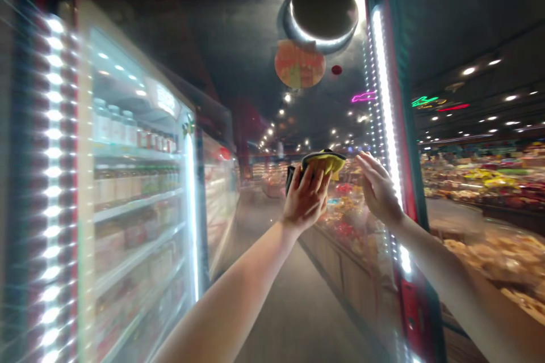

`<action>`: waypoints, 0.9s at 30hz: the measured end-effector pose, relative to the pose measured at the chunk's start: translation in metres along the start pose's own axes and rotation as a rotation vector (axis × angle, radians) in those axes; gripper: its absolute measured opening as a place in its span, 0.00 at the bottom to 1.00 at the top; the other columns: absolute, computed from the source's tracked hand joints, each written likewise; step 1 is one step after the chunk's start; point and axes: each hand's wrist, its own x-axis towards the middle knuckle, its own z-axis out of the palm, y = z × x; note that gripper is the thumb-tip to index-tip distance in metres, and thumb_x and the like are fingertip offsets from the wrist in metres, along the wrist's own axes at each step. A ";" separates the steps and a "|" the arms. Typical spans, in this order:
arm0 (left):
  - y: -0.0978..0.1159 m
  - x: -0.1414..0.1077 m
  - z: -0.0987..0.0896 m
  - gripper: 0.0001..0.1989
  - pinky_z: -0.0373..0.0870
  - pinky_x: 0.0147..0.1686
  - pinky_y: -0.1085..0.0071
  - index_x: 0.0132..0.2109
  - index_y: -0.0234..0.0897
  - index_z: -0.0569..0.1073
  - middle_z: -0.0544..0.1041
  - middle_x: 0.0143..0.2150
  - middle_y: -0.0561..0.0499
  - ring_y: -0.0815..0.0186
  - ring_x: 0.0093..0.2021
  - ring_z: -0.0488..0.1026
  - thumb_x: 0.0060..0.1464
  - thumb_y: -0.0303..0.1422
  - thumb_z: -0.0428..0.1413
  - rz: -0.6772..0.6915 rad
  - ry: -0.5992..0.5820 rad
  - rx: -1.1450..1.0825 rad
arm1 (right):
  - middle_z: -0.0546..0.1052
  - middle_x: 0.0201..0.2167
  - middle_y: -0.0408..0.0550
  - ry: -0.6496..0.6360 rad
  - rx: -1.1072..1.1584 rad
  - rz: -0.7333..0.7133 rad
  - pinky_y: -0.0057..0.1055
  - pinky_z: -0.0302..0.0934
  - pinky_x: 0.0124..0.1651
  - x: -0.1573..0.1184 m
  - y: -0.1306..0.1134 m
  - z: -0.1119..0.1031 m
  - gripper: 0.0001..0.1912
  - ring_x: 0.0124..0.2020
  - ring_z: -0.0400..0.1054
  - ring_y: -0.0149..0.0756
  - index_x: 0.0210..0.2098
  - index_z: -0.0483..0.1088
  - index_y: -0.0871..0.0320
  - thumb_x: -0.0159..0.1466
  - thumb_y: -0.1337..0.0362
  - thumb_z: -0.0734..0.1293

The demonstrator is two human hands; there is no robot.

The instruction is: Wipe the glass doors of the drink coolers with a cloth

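My left hand is spread over a yellow and dark cloth, pressing it to the glass door of an upright cooler. Cloth shows above the fingers, and a dark fold sticks out on the hand's left side. My right hand is beside the door's lit right edge, its fingers stretched out and nothing in them. Whether its fingertips touch the glass I cannot tell. A round orange sticker shows on the glass higher up.
Strips of bright lights run along the dark, red-edged door frame. Shelves of bottles show at the left, blurred, apparently partly as reflection. To the right are heaped produce displays. A grey floor appears through or in the glass.
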 end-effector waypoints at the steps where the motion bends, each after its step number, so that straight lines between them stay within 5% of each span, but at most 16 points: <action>1: -0.008 0.005 -0.003 0.33 0.47 0.73 0.47 0.73 0.40 0.55 0.58 0.74 0.46 0.50 0.74 0.53 0.64 0.36 0.51 0.017 -0.013 -0.003 | 0.68 0.67 0.52 -0.001 0.015 -0.010 0.54 0.59 0.69 0.003 -0.005 0.004 0.26 0.69 0.60 0.46 0.68 0.62 0.49 0.72 0.66 0.56; 3: -0.037 0.013 -0.013 0.33 0.48 0.73 0.48 0.73 0.42 0.56 0.61 0.73 0.47 0.50 0.73 0.55 0.64 0.37 0.51 -0.056 0.000 0.001 | 0.67 0.67 0.51 -0.013 0.026 -0.029 0.56 0.59 0.69 0.005 -0.010 0.011 0.27 0.69 0.60 0.47 0.68 0.63 0.48 0.71 0.67 0.57; 6: -0.080 0.002 -0.025 0.32 0.50 0.72 0.47 0.73 0.40 0.58 0.63 0.72 0.43 0.47 0.72 0.56 0.63 0.36 0.51 -0.353 0.104 0.030 | 0.66 0.68 0.51 -0.054 0.003 -0.042 0.60 0.58 0.68 0.000 -0.009 0.013 0.27 0.69 0.60 0.49 0.67 0.64 0.47 0.70 0.68 0.59; 9: -0.080 -0.036 -0.023 0.33 0.50 0.71 0.45 0.73 0.37 0.57 0.63 0.71 0.40 0.44 0.73 0.54 0.63 0.36 0.51 -0.540 0.152 0.063 | 0.66 0.68 0.50 -0.067 -0.001 -0.049 0.64 0.55 0.69 -0.007 -0.009 0.009 0.28 0.70 0.58 0.51 0.67 0.64 0.46 0.69 0.68 0.60; 12: -0.043 -0.064 -0.014 0.32 0.48 0.71 0.42 0.73 0.38 0.57 0.64 0.71 0.43 0.44 0.73 0.54 0.64 0.36 0.49 -0.443 0.067 0.068 | 0.66 0.68 0.50 -0.057 0.035 -0.061 0.65 0.52 0.70 -0.006 -0.018 0.009 0.28 0.71 0.55 0.51 0.67 0.64 0.46 0.69 0.69 0.59; 15: -0.023 -0.056 -0.012 0.32 0.47 0.72 0.43 0.74 0.41 0.55 0.63 0.72 0.45 0.48 0.73 0.54 0.65 0.37 0.48 -0.243 -0.043 0.044 | 0.67 0.68 0.50 -0.026 0.068 -0.062 0.65 0.50 0.70 0.000 -0.034 0.018 0.27 0.71 0.56 0.51 0.66 0.66 0.46 0.70 0.69 0.59; 18: -0.052 -0.037 -0.021 0.32 0.47 0.72 0.47 0.74 0.44 0.53 0.62 0.72 0.47 0.52 0.73 0.54 0.65 0.37 0.48 -0.182 -0.065 0.050 | 0.66 0.68 0.49 -0.028 0.088 -0.078 0.66 0.51 0.70 0.003 -0.048 0.029 0.27 0.71 0.56 0.51 0.66 0.65 0.45 0.70 0.68 0.59; 22: -0.107 -0.054 -0.037 0.32 0.49 0.72 0.47 0.73 0.42 0.57 0.65 0.70 0.43 0.49 0.72 0.56 0.64 0.36 0.50 -0.474 0.067 0.111 | 0.66 0.69 0.48 -0.069 0.083 -0.115 0.66 0.52 0.69 -0.004 -0.058 0.034 0.28 0.71 0.54 0.51 0.67 0.64 0.44 0.70 0.69 0.59; 24: -0.110 -0.079 -0.036 0.31 0.50 0.71 0.44 0.72 0.39 0.58 0.65 0.70 0.40 0.46 0.72 0.55 0.64 0.35 0.50 -0.598 0.116 0.138 | 0.66 0.68 0.49 -0.084 0.077 -0.136 0.65 0.54 0.69 -0.007 -0.062 0.034 0.28 0.71 0.55 0.51 0.67 0.64 0.45 0.70 0.69 0.59; 27: -0.084 -0.107 -0.028 0.31 0.47 0.72 0.43 0.72 0.40 0.58 0.67 0.69 0.43 0.47 0.73 0.54 0.64 0.35 0.50 -0.505 0.066 0.126 | 0.67 0.68 0.49 -0.105 0.069 -0.140 0.65 0.54 0.69 -0.007 -0.072 0.040 0.28 0.72 0.53 0.52 0.66 0.64 0.45 0.69 0.70 0.59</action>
